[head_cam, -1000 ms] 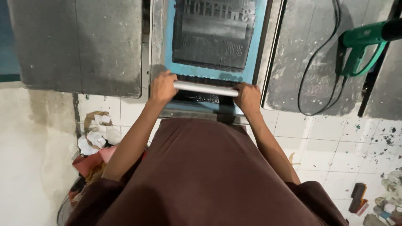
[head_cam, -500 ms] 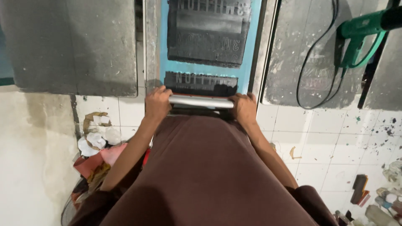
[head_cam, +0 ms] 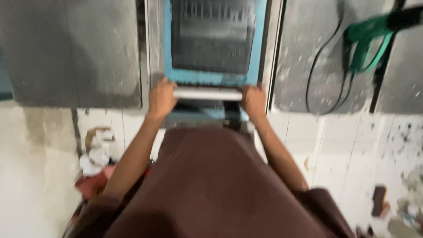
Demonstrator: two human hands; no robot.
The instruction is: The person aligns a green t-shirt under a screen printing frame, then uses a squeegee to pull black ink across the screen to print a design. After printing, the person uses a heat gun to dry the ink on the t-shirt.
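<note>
A pale bar [head_cam: 207, 93], the handle of a squeegee-like tool, lies across the near edge of a blue-framed dark mesh screen [head_cam: 214, 78]. My left hand [head_cam: 162, 98] grips the bar's left end and my right hand [head_cam: 254, 100] grips its right end. The screen rests on a grey work surface [head_cam: 75, 53]. My brown garment [head_cam: 211, 185] fills the lower middle of the view. The picture is blurred by motion.
A green power tool [head_cam: 368, 37] with a black looped cord [head_cam: 326, 75] lies on the grey surface at the right. Rags and crumpled paper [head_cam: 94, 156] sit on the tiled floor at the left. Small debris [head_cam: 381, 200] lies on the floor at the lower right.
Both hands have moved the bar along the screen: toward my body by half a second ago, now slightly further up near the frame's lower edge. The view has shifted and blurred.
</note>
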